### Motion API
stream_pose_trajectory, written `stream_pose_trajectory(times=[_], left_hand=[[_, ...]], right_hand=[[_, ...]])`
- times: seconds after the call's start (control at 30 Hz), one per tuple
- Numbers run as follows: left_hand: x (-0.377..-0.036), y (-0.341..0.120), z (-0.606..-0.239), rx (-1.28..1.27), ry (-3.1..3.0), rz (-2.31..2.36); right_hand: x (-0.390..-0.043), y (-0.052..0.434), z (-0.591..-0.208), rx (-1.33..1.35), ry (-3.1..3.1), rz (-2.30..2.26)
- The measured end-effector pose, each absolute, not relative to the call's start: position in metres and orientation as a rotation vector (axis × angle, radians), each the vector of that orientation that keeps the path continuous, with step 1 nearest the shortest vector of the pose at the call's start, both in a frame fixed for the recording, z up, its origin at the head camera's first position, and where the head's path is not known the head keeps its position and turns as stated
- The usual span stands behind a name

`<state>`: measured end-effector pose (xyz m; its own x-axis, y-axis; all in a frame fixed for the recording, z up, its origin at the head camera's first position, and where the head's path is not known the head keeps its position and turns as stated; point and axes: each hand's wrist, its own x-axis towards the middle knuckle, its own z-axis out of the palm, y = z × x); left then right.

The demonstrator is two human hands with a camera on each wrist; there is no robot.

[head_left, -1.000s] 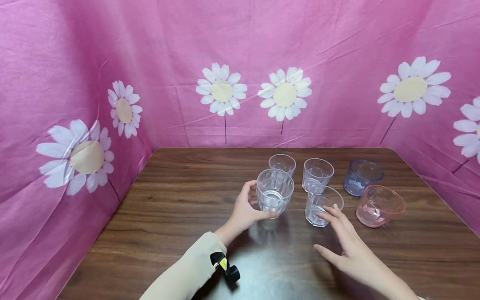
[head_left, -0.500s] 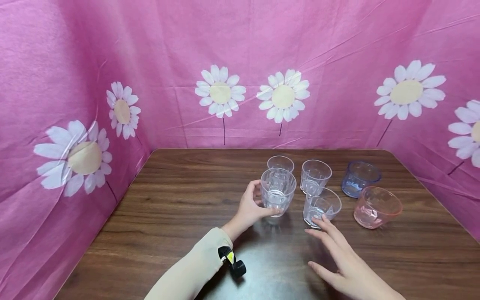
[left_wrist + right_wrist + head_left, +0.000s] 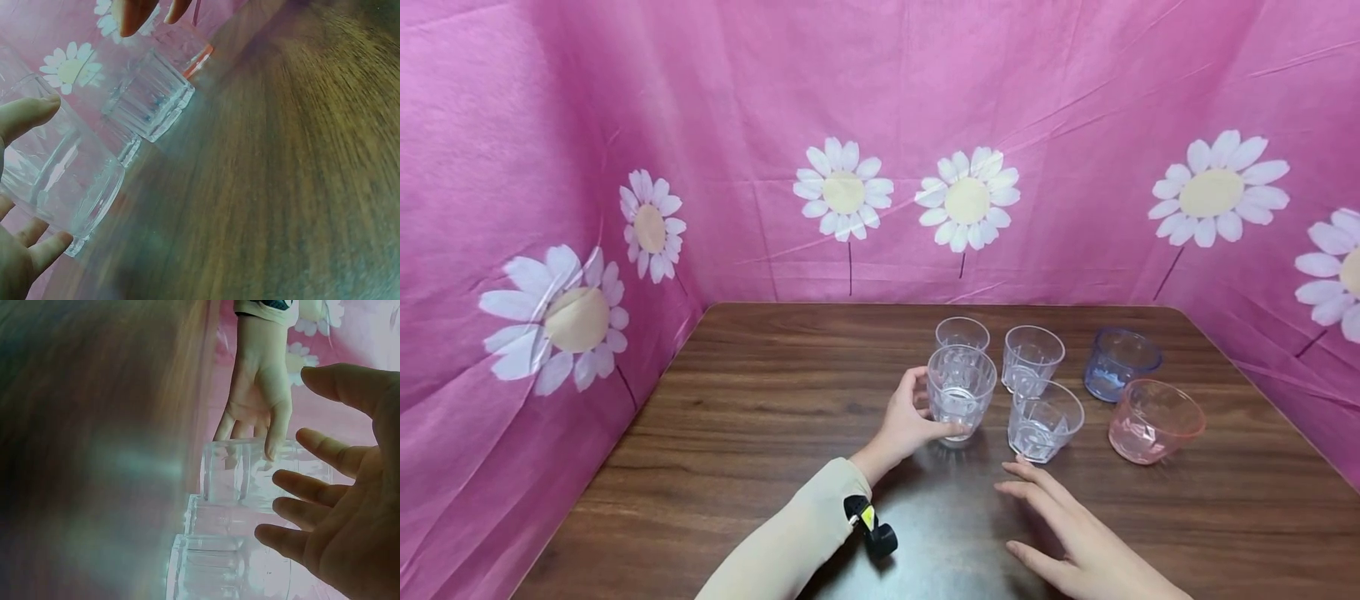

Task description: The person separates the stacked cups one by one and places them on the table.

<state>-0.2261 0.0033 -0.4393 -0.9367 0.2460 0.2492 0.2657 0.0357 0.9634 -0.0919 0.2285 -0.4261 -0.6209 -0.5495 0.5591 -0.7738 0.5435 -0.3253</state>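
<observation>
My left hand holds a clear glass by its side, thumb across the front and fingers round the left. The glass is upright, its base at the tabletop. In the left wrist view, thumb and fingers sit on either side of the same glass. My right hand is spread with nothing in it, fingertips just in front of a second clear glass. The right wrist view has its fingers apart and straight, overlapping the glass in my left hand.
Behind the held glass stands another clear glass, with one more clear glass to its right. A blue glass and a pink glass stand further right. A pink flowered cloth surrounds the wooden table.
My left hand has moved slightly right with the clear glass and lowered it a little. My right hand has drawn back from the second clear glass toward me.
</observation>
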Motion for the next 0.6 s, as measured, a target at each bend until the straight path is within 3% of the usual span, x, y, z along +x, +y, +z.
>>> stream_pose_trajectory(times=[0.6], left_hand=[[-0.2281,0.0021,-0.4471,-0.556,-2.251,-2.178]], right_hand=[[-0.0927,0.2246,-0.4303,1.126,-2.396,0.824]])
